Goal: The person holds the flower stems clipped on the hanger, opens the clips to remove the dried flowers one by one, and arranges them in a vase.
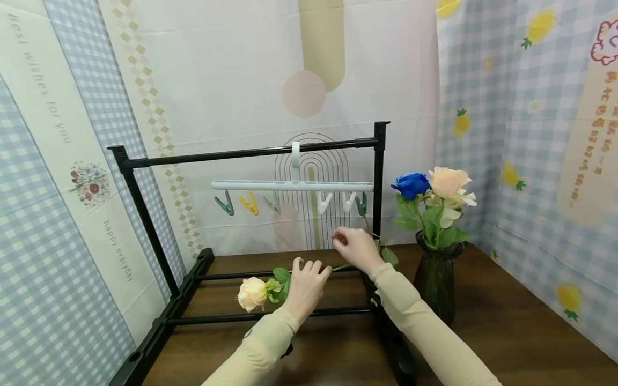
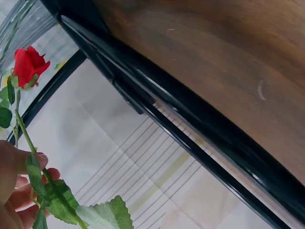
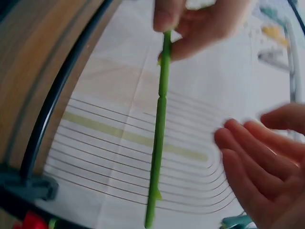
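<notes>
My left hand (image 1: 305, 287) pinches the green stem (image 3: 158, 143) of a pale peach-yellow rose (image 1: 252, 294); its bloom points left and the bare stem end right. The right hand (image 1: 358, 249) holds nothing, its fingers loosely bent beneath the right end of a pale blue clip hanger (image 1: 270, 186). From the hanger's rightmost dark green clip (image 1: 362, 204) a stem hangs down, with leaves (image 1: 388, 256) beside my right wrist. A red rose (image 2: 29, 67) shows in the left wrist view; my right forearm hides its bloom in the head view.
The hanger hooks over the top bar (image 1: 203, 157) of a black rack, with a yellow clip (image 1: 249, 203) and white clips (image 1: 324, 202) along it. Lower crossbars (image 1: 217, 320) run under my hands. A dark glass vase (image 1: 436, 284) with a blue rose (image 1: 411, 185) and peach roses stands right.
</notes>
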The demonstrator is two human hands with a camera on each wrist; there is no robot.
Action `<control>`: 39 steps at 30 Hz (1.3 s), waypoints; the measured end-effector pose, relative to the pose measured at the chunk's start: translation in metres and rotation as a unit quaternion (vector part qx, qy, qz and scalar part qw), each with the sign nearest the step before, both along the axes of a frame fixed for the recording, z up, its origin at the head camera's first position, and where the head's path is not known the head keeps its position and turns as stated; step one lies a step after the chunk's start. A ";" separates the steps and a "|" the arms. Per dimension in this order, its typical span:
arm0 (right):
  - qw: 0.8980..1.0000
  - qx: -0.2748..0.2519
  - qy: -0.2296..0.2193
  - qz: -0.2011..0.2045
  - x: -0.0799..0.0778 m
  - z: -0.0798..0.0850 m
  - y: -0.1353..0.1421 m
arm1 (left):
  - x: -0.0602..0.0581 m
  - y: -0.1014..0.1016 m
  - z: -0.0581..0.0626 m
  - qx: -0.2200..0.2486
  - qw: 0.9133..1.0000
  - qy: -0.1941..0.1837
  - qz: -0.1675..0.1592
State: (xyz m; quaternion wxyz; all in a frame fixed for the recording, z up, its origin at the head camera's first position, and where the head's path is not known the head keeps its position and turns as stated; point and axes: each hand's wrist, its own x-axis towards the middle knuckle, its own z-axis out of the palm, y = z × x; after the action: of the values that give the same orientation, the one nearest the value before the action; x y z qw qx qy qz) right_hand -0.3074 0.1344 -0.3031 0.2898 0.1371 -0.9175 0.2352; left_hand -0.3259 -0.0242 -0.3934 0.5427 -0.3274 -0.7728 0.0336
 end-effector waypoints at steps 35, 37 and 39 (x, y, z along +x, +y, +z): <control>0.895 0.278 0.344 -0.065 0.019 -0.074 -0.007 | 0.014 0.000 0.011 0.074 0.997 -0.001 -0.026; 0.892 0.284 0.346 -0.066 0.018 -0.077 -0.006 | 0.014 0.001 0.009 0.075 0.997 -0.004 -0.025; 0.888 0.288 0.354 -0.065 0.018 -0.079 -0.005 | 0.015 0.002 0.007 0.078 0.997 -0.004 -0.024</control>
State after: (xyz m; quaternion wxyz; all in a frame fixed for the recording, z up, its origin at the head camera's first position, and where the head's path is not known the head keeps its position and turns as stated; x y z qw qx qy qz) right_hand -0.2893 0.1296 -0.3820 0.5577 0.2288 -0.7884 -0.1226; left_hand -0.3112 -0.0221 -0.3859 0.5645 -0.3027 -0.7668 -0.0415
